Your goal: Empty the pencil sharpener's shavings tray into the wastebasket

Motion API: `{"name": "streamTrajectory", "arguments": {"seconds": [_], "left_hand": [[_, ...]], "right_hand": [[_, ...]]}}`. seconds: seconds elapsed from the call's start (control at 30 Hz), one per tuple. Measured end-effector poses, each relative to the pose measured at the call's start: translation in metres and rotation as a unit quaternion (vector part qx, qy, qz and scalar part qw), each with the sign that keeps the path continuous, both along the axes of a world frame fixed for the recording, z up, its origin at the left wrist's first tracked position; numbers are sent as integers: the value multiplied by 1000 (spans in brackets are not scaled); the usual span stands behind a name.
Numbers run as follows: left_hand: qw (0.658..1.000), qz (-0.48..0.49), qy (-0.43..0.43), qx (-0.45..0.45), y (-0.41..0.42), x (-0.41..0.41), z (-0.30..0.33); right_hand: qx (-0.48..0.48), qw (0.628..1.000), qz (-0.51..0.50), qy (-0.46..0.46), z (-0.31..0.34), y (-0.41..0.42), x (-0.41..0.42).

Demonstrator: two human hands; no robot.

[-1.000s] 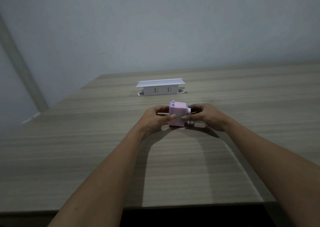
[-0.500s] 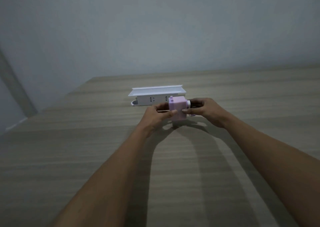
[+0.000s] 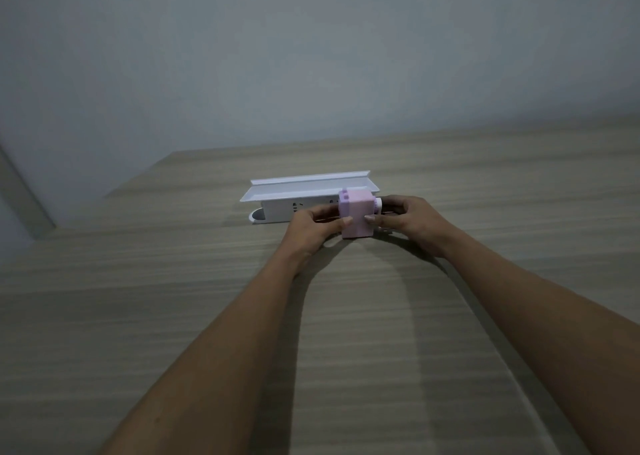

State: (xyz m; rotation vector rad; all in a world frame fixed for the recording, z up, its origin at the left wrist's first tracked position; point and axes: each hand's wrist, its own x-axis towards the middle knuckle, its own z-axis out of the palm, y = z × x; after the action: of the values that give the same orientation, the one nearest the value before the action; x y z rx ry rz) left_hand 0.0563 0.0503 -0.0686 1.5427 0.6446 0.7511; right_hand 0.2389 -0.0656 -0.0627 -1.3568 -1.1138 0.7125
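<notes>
A small pink box-shaped pencil sharpener point(image 3: 356, 213) is held upright just above the wooden table point(image 3: 138, 316), between both hands. My left hand point(image 3: 308, 234) grips its left side with the thumb on the front face. My right hand point(image 3: 408, 220) holds its right side, fingers around the white crank end point(image 3: 378, 204). The shavings tray cannot be told apart from the body. No wastebasket is in view.
A white power strip point(image 3: 287, 208) under a white shelf-like cover point(image 3: 304, 187) sits right behind the sharpener. A grey wall rises beyond the table's far edge. The table's left corner lies at the far left.
Both hands have carried the sharpener up off the table and away from me, close to the power strip. The head view has shifted forward; the table's near edge has left the frame.
</notes>
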Motion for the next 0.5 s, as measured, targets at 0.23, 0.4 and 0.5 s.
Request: {"name": "streamTrajectory", "arguments": {"seconds": [0.23,0.4,0.5], "left_hand": [[1000,7,-10,-2,15,5,-6],[999,21,15,26,4,1,-1],[998,55,24,34,2,-9,-2]], "right_hand": [[3,1000,4,0,-2,13,1],[-21,999,-31,-14,-1,12,-4],[-35,994,-91,-41,1,4,-4]]}}
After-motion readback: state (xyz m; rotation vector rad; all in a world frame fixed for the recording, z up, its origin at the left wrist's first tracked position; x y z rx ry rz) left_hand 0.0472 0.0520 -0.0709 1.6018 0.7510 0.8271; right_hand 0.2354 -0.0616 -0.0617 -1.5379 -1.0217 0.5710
